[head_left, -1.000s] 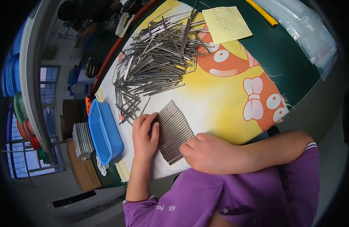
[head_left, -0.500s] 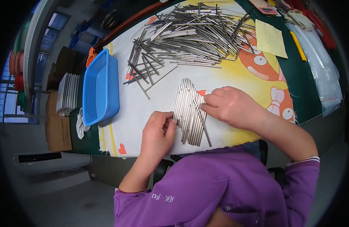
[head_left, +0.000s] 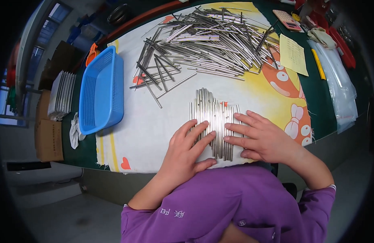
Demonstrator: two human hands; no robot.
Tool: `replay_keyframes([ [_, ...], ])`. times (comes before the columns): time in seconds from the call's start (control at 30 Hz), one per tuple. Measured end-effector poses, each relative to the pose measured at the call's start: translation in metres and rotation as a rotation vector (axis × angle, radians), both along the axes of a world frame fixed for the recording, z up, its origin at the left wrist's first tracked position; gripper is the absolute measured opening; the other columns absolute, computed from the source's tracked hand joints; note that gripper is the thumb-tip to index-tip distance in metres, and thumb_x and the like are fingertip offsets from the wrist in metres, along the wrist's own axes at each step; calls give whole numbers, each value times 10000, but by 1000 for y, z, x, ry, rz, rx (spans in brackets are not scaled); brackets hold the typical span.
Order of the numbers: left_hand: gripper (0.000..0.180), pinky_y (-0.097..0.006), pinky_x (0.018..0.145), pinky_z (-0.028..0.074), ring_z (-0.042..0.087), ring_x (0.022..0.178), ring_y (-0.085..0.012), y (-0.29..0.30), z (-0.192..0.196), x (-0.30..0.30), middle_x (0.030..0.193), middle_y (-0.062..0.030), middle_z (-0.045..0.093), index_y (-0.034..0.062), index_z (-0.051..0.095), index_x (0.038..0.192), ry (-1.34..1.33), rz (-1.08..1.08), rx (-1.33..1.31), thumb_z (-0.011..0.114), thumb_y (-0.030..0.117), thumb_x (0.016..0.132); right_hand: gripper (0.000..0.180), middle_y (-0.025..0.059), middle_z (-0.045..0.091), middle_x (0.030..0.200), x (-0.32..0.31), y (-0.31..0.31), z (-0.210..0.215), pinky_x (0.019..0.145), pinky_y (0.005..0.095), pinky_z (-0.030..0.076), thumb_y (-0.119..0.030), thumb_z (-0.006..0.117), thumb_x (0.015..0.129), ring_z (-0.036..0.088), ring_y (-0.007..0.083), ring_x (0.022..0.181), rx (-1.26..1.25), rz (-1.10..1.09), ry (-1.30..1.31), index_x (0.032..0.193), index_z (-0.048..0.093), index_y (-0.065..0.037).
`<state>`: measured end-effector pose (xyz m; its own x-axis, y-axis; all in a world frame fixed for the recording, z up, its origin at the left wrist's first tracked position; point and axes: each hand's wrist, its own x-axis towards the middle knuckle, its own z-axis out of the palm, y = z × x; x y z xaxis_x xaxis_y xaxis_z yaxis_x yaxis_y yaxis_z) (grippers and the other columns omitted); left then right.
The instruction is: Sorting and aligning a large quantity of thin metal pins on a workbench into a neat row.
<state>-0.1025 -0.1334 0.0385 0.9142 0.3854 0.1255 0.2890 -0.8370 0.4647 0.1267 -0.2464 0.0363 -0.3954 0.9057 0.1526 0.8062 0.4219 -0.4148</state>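
Head view: rod heap (head_left: pixel 224 47) lies between blue basket (head_left: pixel 117 89) and yellow note (head_left: pixel 293 56).

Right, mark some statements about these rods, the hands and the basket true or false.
1. The left grip and right grip both touch the row of metal rods. True.
2. The row's upper ends are level. False: they are staggered.
3. A loose pile of rods lies beyond the row. True.
4. The blue basket stands left of the row. True.
5. The loose pile of rods lies inside the blue basket. False: it lies on the patterned cloth.
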Motion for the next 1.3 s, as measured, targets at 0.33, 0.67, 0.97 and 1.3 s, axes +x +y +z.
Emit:
replay_keyframes([
  [0.33,574,-429,883,401,467,1121,-325,18,-14,-40,1269,-76,486,77,564,1131,-102,75,49,760,249,620,708,43,290,1438,-18,24,3,1083,490,192,-485,622,734,243,293,1336,-120,110,-90,1349,389,-223],
  [0.67,616,-416,913,388,478,1111,-324,27,-9,-70,1210,-97,519,38,566,1115,-66,273,82,780,180,555,797,111,290,1430,-61,72,-5,1096,476,143,-558,555,768,211,286,1352,-25,231,-60,1357,346,-64],
  [0.97,582,-421,897,378,473,1102,-312,31,-12,-75,1135,-88,530,40,556,1056,-150,393,49,800,180,547,840,200,294,1407,-105,104,-27,1104,464,109,-578,502,797,210,328,1345,112,173,36,1356,307,18],
  [1.3,524,-402,858,384,489,1032,-293,24,-6,-62,1022,-78,535,43,576,999,-169,316,26,797,162,540,800,183,281,1419,-76,78,-10,1100,476,117,-499,579,782,214,314,1346,-1,117,-4,1360,311,-15],
])
